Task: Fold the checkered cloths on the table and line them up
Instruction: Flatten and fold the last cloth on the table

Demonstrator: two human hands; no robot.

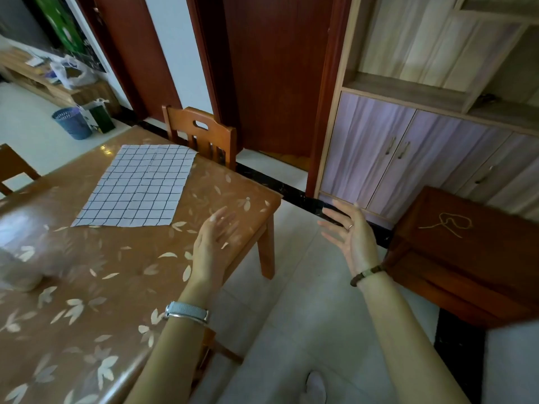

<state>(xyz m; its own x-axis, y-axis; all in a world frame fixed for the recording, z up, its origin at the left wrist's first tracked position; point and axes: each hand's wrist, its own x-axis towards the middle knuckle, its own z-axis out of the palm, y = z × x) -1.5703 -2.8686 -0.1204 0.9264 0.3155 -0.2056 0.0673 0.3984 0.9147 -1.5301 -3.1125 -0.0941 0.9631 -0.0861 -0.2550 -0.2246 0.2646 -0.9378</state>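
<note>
Only 1 checkered cloth (137,186) shows, spread flat on the table (116,272). It lies beyond and to the left of the left hand's fingertips, near them but not touching, and its near edge runs roughly level with them. It looks unfolded, with faint crease lines crossing its grid, so I judge the folding of this piece has not begun. The left hand (214,243) hovers palm down above the table's corner. Its fingers (221,220) are released and stretched forward, holding nothing, though they are blurred and their exact spread is hard to read. The right hand (353,240) is off the table, out past the corner and over the floor. Its palm is turned toward the left hand and its fingers (332,214) are fanned and slack, also empty. With both hands open and level with each other, this reads as a reach being set up: the cloth sits well left of both sets of fingertips, so both arms would need to swing that way to take 2 corners. A chair (201,135) stands past the cloth's far edge, well beyond the fingers. A dark low cabinet (466,258) with a looped cord (449,224) on top sits to the right of the right fingertips, clear of them. A pale blurred shape (23,258) lies on the table far left of the left fingers, and I cannot tell whether it is another cloth.
</note>
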